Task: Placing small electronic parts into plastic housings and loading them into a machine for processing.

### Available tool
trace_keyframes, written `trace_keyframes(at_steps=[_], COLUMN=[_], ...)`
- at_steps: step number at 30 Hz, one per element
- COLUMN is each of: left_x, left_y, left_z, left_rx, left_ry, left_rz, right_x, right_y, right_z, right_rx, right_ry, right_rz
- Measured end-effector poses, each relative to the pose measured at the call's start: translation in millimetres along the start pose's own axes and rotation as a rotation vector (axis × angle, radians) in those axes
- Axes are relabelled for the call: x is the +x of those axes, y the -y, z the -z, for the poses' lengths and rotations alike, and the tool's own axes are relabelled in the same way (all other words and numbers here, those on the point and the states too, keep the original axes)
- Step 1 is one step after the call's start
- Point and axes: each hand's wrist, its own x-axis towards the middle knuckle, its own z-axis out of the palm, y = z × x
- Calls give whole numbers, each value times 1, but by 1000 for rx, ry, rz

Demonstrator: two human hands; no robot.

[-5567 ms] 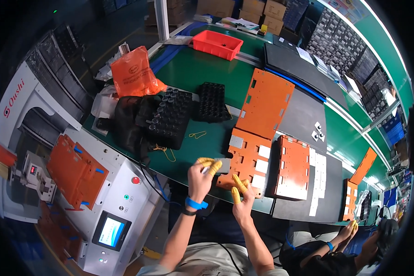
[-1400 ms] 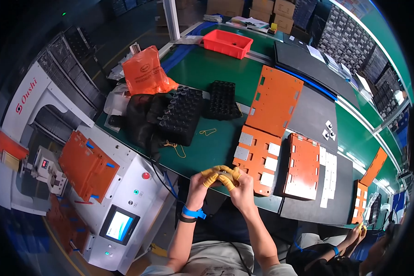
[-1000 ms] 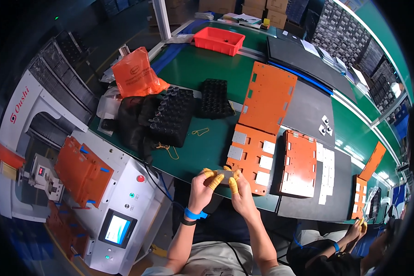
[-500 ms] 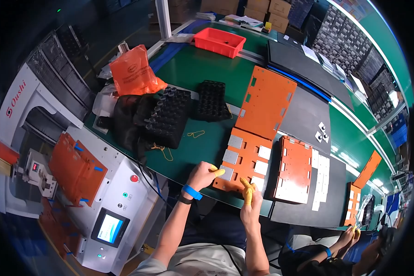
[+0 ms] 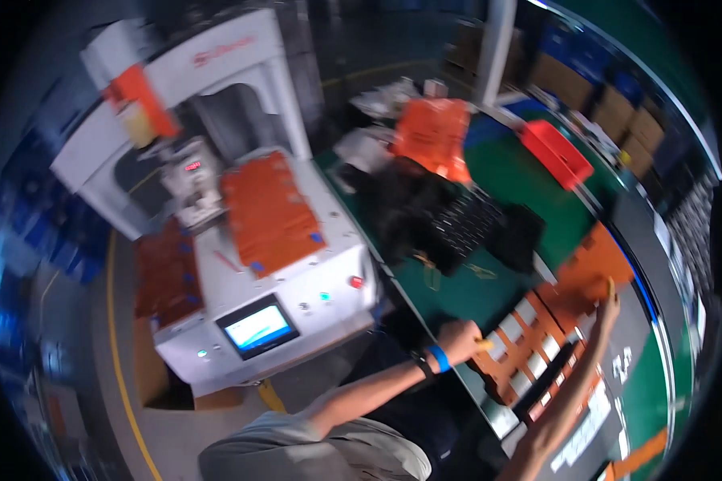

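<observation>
An orange hinged fixture lies unfolded on the green bench, its base (image 5: 524, 353) holding several pale metal plates (image 5: 509, 327). My left hand (image 5: 459, 343), with yellow fingertip covers, is curled at the base's left edge, fingertips pressed together beside a plate. Blur hides whether anything is between them. Farther off, my right hand (image 5: 608, 307) is closed at the near right edge of the orange lid (image 5: 590, 268); the exact grip is smeared. My right forearm passes over a second orange fixture (image 5: 555, 385) beside the first.
Left stands a white machine with a touch screen (image 5: 257, 327) and an orange fixture (image 5: 271, 212) on its top. Black trays (image 5: 467, 224), yellow bands (image 5: 431, 272), an orange bag (image 5: 433, 132) and a red bin (image 5: 555, 154) sit on the bench.
The view has swung left, bringing more of the machine in. My right hand has gone from the base's near right corner to the lid. My left hand stays near the base's left edge.
</observation>
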Motion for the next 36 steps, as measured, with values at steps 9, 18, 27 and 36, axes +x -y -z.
trace_keyframes(at_steps=[9, 18, 27, 36], left_x=[-35, -21, -24, -24], left_y=[48, 46, 26, 3], left_z=[11, 29, 50, 39], left_rx=[102, -43, -297, -911], left_ry=[-77, 24, -39, 41], left_rz=[-347, -334, -275, -127], right_x=[-171, -372, -396, -381], right_y=[33, 162, 119, 160], right_z=[0, -43, -59, -81], right_rx=[-82, -33, -7, 1128], right_ry=[408, 341, -110, 50], right_rz=[48, 440, -3, -518])
